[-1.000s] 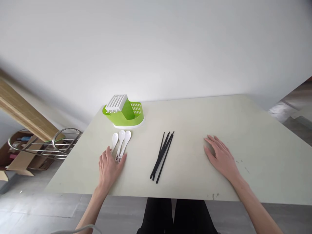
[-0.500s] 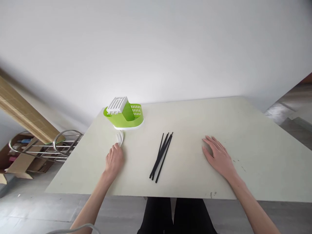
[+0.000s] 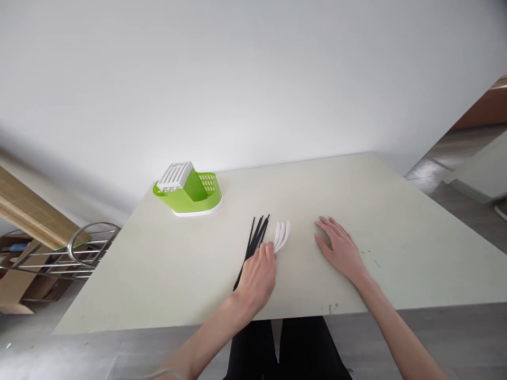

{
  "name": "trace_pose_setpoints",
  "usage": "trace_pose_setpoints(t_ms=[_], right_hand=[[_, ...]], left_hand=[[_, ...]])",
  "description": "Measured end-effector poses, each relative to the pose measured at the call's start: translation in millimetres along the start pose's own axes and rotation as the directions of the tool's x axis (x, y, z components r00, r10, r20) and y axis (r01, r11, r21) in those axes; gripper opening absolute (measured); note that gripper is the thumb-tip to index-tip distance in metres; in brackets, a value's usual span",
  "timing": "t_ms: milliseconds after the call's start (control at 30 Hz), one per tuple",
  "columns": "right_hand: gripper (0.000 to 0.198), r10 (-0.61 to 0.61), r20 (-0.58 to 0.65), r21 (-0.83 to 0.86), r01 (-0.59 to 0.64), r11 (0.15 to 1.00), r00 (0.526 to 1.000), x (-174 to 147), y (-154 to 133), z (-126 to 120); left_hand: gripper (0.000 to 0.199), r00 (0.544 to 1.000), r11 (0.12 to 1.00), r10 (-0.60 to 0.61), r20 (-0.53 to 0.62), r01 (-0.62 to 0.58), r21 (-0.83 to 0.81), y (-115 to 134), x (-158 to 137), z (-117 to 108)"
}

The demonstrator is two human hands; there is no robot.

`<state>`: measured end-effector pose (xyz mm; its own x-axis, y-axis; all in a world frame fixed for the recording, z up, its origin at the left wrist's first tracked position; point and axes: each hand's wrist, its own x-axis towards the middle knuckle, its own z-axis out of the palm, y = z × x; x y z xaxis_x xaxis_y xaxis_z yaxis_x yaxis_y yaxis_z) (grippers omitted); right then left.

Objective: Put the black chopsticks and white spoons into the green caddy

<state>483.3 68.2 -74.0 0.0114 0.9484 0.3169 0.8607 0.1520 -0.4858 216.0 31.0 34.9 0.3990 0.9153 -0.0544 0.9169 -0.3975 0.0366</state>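
Observation:
My left hand (image 3: 258, 274) is closed around the handles of several white spoons (image 3: 282, 235), whose bowls stick out past my fingers, fanned close together. Beneath and beside this hand lie several thin black chopsticks (image 3: 257, 236), their lower part mostly covered by it. Off to the right, my right hand (image 3: 340, 250) rests on the table with fingers stretched out and holds nothing. A green and white plastic cutlery holder (image 3: 188, 192) stands toward the back left of the table, with a slotted white top on one compartment.
The pale table (image 3: 412, 253) reaches back to a white wall (image 3: 277, 79). On the floor at left are a metal rack (image 3: 79, 256), an open cardboard box (image 3: 24, 285) and a long tan board (image 3: 35, 208) leaning over them.
My left hand has carried the white spoons from below the holder rightward to the chopsticks. The right hand stays on the table. The whole view has shifted slightly.

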Motion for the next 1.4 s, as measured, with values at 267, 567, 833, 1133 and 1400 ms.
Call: trace_pose_setpoints(t_ms=[267,567,833,1133,1400], right_hand=[[0.051,0.004,-0.004,0.023,-0.004,1.000,1.000,2,-2,-3],[0.049,0.010,-0.005,0.032,-0.009,0.999,1.000,3,-4,-5],[0.049,0.035,0.006,0.020,-0.035,0.999,0.999,3,-6,-6],[0.049,0.025,0.020,-0.002,-0.025,1.000,0.999,1,-4,-6],[0.049,0.021,0.006,-0.009,-0.021,1.000,1.000,1,-6,-5]], left_hand=[[0.035,1.000,0.998,0.010,-0.013,-0.009,0.069,22,26,16],[0.046,0.995,0.987,0.048,-0.093,-0.032,0.159,20,19,38],[0.058,0.993,0.990,0.072,-0.097,-0.059,0.127,14,8,15],[0.058,0.846,0.999,-0.012,-0.534,-0.007,-0.035,-87,39,-66],[0.058,0.714,0.954,-0.257,-0.651,0.295,-0.053,-226,52,-115]])
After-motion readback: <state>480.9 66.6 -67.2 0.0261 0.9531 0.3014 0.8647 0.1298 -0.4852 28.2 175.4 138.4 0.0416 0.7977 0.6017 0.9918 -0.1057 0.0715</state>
